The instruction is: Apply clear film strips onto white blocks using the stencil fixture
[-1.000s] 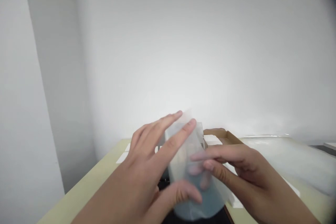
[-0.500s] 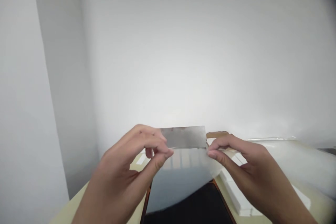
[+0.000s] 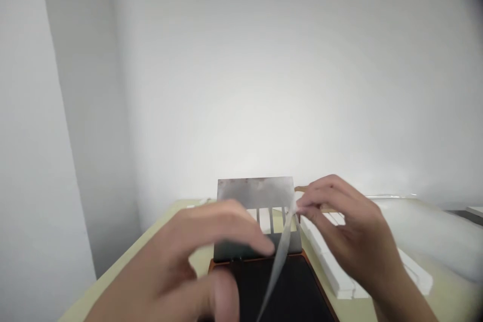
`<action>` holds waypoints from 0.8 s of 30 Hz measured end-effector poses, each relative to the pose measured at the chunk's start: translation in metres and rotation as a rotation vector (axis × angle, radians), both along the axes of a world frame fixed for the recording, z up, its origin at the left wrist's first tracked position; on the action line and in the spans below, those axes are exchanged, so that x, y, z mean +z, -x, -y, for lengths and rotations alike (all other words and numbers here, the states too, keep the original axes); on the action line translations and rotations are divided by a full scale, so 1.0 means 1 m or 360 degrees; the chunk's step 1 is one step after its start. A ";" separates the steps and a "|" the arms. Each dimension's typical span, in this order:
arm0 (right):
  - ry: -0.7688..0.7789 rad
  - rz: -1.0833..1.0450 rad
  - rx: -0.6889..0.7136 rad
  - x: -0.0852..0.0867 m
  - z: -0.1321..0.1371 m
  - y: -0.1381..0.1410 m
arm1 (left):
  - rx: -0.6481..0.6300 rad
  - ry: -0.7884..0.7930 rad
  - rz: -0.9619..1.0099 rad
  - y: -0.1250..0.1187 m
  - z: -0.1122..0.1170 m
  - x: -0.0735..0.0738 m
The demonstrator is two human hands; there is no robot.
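In the head view, my right hand (image 3: 350,226) pinches the top of a thin translucent plastic film (image 3: 281,254) between thumb and fingertips. The film hangs down from there as a narrow strip, its lower end running out of the picture. My left hand (image 3: 192,261) is open and slightly blurred, thumb and fingers apart, left of the film. Behind the hands an upright grey metal plate (image 3: 256,189) with rectangular cut-outs rises at the far end of a black flat-topped block (image 3: 279,292) with orange edges. My left fingers cover part of the plate.
White box-like pieces (image 3: 335,274) lie on the pale yellow table (image 3: 151,256) to the right. Beyond them is a large translucent plastic sheet (image 3: 418,234). A brown piece (image 3: 301,189) shows beside the plate. A white wall (image 3: 264,85) stands close behind.
My left hand has let go of the film and moved down toward me. The film, spread between both hands before, now hangs narrow from my right hand, baring the plate's cut-outs.
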State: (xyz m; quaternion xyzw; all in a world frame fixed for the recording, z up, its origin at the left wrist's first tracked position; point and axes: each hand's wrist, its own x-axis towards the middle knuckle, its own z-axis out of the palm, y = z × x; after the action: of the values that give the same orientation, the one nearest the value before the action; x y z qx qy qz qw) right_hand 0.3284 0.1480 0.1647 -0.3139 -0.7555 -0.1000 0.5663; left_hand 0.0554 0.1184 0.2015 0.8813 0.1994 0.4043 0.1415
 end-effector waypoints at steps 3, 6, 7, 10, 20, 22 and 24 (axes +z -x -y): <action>-0.0044 0.0046 0.0372 -0.004 0.011 0.014 | 0.0183 0.0085 0.0017 -0.007 -0.011 -0.002; -0.0150 0.0055 0.0663 -0.012 0.019 0.024 | 0.0282 0.0235 -0.0219 -0.013 -0.025 -0.007; -0.0179 0.0047 0.0728 -0.014 0.020 0.026 | 0.0261 0.0294 -0.0278 -0.014 -0.028 -0.008; -0.0211 0.0034 0.0790 -0.018 0.019 0.031 | 0.0213 0.0368 -0.0313 -0.008 -0.036 -0.006; 0.0675 -0.0238 0.0715 -0.008 0.021 0.022 | 0.0537 -0.0190 -0.0291 0.003 -0.027 -0.004; 0.0892 -0.0327 0.0701 -0.008 0.018 0.020 | 0.0444 -0.0269 -0.0277 -0.004 -0.022 -0.004; 0.1089 -0.0370 0.0773 -0.007 0.016 0.017 | 0.0359 -0.0337 -0.0246 -0.011 -0.019 -0.003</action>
State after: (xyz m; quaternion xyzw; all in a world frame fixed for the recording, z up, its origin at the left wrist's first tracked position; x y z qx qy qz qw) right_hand 0.3114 0.1324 0.1578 -0.3057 -0.7283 0.3282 0.5180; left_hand 0.0663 0.1371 0.1984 0.8918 0.2638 0.3673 -0.0142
